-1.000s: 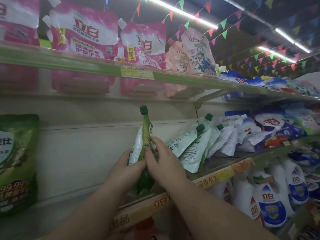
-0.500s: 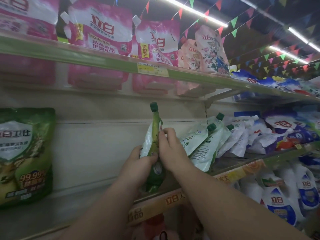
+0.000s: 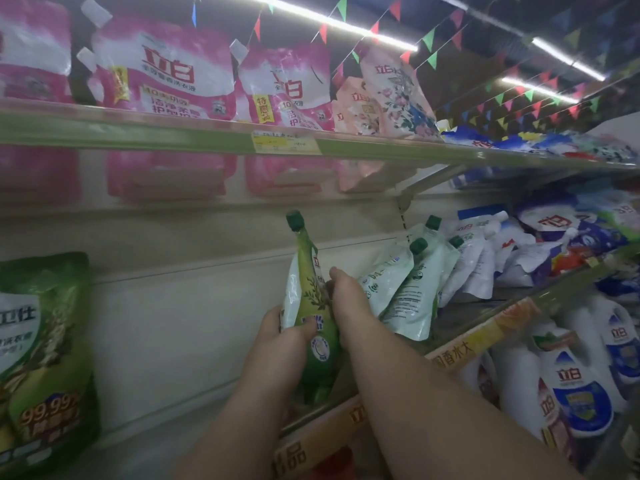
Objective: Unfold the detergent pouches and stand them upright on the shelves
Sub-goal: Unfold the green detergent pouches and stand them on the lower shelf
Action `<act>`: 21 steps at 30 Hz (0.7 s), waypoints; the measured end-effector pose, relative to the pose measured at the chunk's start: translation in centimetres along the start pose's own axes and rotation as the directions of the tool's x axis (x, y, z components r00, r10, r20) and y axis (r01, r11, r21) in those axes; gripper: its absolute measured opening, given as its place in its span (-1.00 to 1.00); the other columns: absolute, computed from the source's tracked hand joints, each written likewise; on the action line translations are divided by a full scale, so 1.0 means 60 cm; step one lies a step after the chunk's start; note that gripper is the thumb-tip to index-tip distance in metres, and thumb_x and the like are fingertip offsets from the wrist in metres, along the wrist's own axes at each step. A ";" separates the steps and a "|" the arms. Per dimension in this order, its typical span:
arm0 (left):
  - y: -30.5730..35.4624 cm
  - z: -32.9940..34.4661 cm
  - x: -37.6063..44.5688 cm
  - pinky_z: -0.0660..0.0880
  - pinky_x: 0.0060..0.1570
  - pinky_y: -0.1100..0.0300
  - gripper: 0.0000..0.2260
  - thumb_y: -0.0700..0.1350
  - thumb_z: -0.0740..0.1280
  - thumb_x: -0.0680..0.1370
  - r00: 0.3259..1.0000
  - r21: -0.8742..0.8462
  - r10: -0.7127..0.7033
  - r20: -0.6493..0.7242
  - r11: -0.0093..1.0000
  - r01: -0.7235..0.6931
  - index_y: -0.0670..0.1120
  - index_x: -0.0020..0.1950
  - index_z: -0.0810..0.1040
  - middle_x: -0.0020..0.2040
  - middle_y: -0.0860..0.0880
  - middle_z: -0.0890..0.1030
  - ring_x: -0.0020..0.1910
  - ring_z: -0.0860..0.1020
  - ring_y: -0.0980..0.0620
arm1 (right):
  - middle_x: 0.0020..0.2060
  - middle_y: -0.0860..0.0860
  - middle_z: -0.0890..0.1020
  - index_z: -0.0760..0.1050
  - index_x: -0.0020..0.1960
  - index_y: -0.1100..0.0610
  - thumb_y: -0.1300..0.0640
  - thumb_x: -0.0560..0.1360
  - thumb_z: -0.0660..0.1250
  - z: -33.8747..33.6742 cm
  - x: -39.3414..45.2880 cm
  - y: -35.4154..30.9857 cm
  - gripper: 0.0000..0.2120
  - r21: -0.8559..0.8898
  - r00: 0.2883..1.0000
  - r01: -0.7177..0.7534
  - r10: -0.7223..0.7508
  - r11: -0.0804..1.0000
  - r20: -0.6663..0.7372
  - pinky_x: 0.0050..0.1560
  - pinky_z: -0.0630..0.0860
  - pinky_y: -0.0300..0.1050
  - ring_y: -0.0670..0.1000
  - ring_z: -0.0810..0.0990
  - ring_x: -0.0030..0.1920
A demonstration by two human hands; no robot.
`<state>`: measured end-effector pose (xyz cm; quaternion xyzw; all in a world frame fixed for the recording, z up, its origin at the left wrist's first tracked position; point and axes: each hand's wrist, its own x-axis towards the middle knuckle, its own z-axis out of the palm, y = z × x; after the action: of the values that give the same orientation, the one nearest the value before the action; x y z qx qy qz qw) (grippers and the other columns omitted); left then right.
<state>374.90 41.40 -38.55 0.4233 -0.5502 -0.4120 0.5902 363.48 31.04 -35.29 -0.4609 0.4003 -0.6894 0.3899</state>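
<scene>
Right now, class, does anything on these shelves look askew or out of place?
Yes. Right of the hands, the pale green pouches lean in a slumped row instead of standing. Beyond them, white and blue pouches lie heaped. The green pouch that both hands grip is folded lengthwise.

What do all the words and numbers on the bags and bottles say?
"立白": pink pouch, top shelf.
"立白": white bottle, bottom right.
"99.99": big green bag, left.
"香水大": orange shelf strip.
Yellow price tag: too blurred.
Green pouch in both hands: print unreadable.

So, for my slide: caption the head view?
Both hands, left hand and right hand, hold a green detergent pouch upright.
</scene>
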 end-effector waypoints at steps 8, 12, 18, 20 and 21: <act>0.000 0.001 0.002 0.67 0.00 -0.27 -0.69 -0.12 0.42 0.58 1.000 -0.007 0.011 0.007 1.000 -0.011 0.11 0.30 0.51 0.05 -0.14 0.73 -0.06 0.74 -0.24 | -0.08 0.03 0.58 0.51 0.07 0.12 0.02 0.68 0.19 -0.017 -0.023 -0.008 -0.80 -0.122 0.996 0.037 -0.026 0.992 0.090 0.16 0.58 0.06 0.07 0.57 -0.06; 0.003 0.000 0.000 0.68 0.00 -0.19 -0.68 -0.10 0.41 0.60 1.000 0.039 0.021 0.008 0.999 -0.022 0.06 0.34 0.48 0.05 -0.12 0.72 -0.07 0.74 -0.19 | -0.08 0.02 0.58 0.45 -0.14 -0.02 0.00 0.70 0.18 -0.020 -0.024 -0.005 -0.75 -0.155 0.995 0.046 -0.030 0.987 0.100 0.24 0.56 0.07 0.07 0.57 -0.03; 0.011 0.002 -0.005 0.64 0.07 -0.26 -0.47 -0.02 0.45 0.40 1.000 0.028 -0.003 0.025 1.000 0.002 0.07 0.37 0.44 0.10 -0.15 0.71 -0.01 0.73 -0.26 | -0.13 -0.06 0.53 0.38 -0.17 -0.08 -0.06 0.74 0.10 -0.019 -0.027 -0.008 -0.69 -0.239 0.992 0.095 -0.071 0.966 0.109 0.30 0.52 0.02 -0.01 0.54 -0.08; 0.012 0.002 -0.003 0.64 0.07 -0.28 -0.43 -0.01 0.44 0.36 1.000 0.017 -0.012 0.029 1.000 0.012 0.08 0.36 0.44 0.10 -0.16 0.70 0.00 0.72 -0.27 | -0.07 -0.03 0.59 0.42 -0.15 -0.08 -0.10 0.72 0.12 -0.018 -0.031 -0.009 -0.71 -0.223 0.990 0.090 -0.062 0.971 0.129 0.36 0.55 0.08 0.06 0.58 0.04; 0.013 0.002 -0.003 0.64 0.06 -0.27 -0.45 -0.03 0.45 0.38 1.000 0.017 -0.010 0.023 1.000 0.010 0.08 0.36 0.44 0.10 -0.16 0.70 -0.01 0.72 -0.27 | 0.02 0.03 0.64 0.45 -0.13 -0.08 -0.13 0.69 0.14 -0.016 -0.032 -0.008 -0.73 -0.219 0.987 0.100 -0.069 0.971 0.145 0.37 0.56 0.14 0.10 0.61 0.11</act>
<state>374.79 41.80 -37.83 0.4262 -0.5584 -0.4150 0.5782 363.04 33.13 -35.73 -0.5647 0.4283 -0.6227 0.3316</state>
